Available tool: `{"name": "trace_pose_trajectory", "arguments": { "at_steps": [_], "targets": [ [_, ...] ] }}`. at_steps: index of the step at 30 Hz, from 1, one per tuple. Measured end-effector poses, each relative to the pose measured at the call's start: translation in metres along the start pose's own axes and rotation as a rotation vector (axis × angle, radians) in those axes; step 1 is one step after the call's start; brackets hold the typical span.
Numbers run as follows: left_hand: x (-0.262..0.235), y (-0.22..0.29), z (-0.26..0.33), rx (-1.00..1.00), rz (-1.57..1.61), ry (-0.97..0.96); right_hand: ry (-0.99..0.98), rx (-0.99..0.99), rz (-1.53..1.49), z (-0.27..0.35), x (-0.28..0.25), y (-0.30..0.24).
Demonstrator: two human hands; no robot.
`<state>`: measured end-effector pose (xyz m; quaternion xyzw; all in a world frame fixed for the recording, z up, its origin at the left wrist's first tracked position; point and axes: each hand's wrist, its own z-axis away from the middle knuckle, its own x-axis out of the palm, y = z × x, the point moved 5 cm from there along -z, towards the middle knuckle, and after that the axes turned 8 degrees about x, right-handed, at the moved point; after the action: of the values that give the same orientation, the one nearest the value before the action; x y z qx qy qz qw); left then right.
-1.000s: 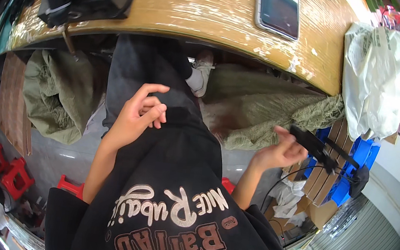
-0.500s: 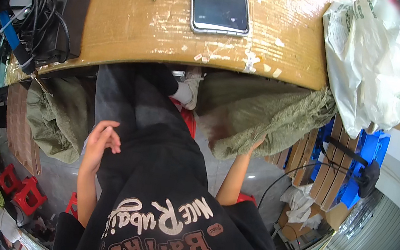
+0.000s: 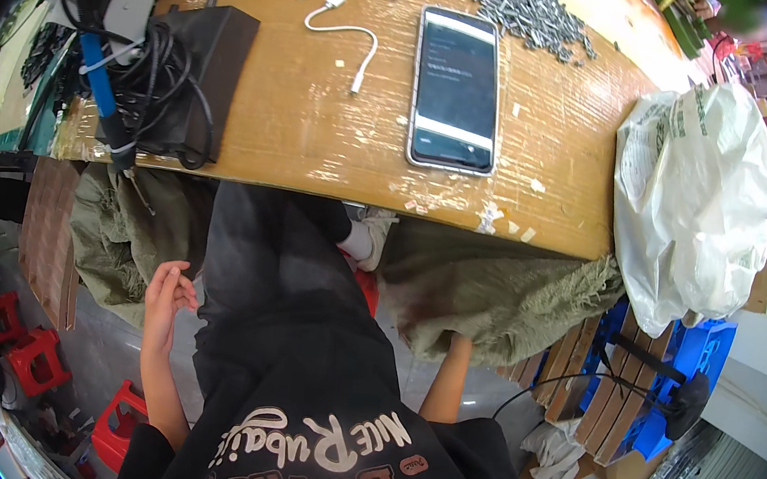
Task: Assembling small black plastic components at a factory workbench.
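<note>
My left hand [image 3: 170,296] hangs in the air beside my left thigh, near an olive-green woven sack [image 3: 121,236]. Its fingers are loosely bent and somewhat apart, with nothing visible in them. On the other side, my right forearm [image 3: 448,386] reaches into a second olive-green sack [image 3: 501,297], below the table's front edge. That sack's cloth hides my right hand, so neither its fingers nor anything in them shows.
On the tape-covered table [image 3: 320,136] lie a phone [image 3: 457,91], a short white cable [image 3: 374,47] and a heap of small metal pieces [image 3: 527,8]. A blue-handled soldering iron [image 3: 106,95] leans by a black box [image 3: 203,74]. A white plastic bag [image 3: 695,201] overhangs the right edge.
The view has tilted up, so more of the tabletop shows, including the metal pieces and yellow paper. My right hand has gone deeper into the sack, out of sight. My left hand stays beside my thigh.
</note>
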<state>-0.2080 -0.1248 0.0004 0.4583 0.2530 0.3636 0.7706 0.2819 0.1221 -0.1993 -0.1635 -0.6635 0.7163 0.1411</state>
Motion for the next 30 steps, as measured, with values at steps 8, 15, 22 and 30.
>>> {"name": "trace_pose_trajectory", "arguments": {
  "at_steps": [8, 15, 22, 30],
  "targets": [
    [-0.088, 0.049, -0.016, 0.276, -0.059, 0.339, 0.383, -0.129, 0.444, -0.024, -0.013, -0.085],
    [-0.114, 0.125, -0.054, 0.621, -0.052, 0.433, 0.305, -0.796, 0.107, 0.003, 0.113, -0.334],
    [-0.094, 0.2, -0.11, 0.973, -0.529, 0.535, -0.597, -0.49, 0.547, -0.087, 0.338, -0.336],
    [-0.121, 0.223, -0.168, 0.999, -1.114, 0.601, -0.642, -0.424, 0.797, -0.143, 0.395, -0.327]
  ]
}}
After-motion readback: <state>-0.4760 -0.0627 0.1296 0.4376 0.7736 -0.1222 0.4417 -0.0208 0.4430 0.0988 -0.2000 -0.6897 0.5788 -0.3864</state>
